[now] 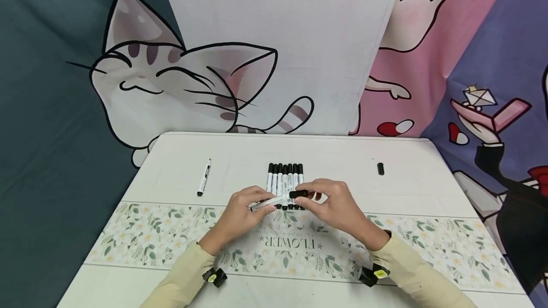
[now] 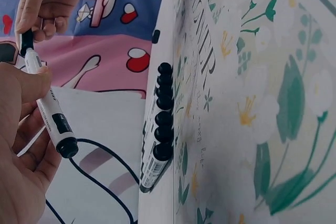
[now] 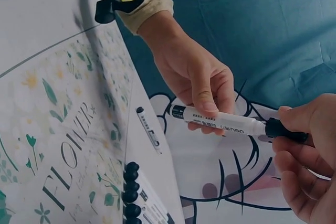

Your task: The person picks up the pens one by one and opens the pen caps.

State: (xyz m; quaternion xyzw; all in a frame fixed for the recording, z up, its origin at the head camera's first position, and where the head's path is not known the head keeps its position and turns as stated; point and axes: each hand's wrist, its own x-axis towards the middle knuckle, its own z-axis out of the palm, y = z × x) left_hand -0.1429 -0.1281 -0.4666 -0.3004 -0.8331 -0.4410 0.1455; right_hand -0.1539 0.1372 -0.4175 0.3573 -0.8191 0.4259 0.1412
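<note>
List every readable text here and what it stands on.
"FLOWER", with a star-like sign at each end: the table's floral band.
"deli", apparently: the held marker; its other print is too small.
Unreadable: fine script below FLOWER; print on the marker row and lone marker; cut-off characters on the teal backdrop.

Pen (image 3: pixel 231 122) btw L hand (image 1: pixel 244 208) & R hand (image 1: pixel 331 203) is showing white w/ blk cap (image 1: pixel 297 194). Row of pens (image 1: pixel 285 182) nr hands is showing white w/ blk ends (image 1: pixel 285 168). Strip (image 1: pixel 171 232) nr hands is showing green leaves (image 2: pixel 291 95) + yellow flowers (image 2: pixel 247 111).
</note>
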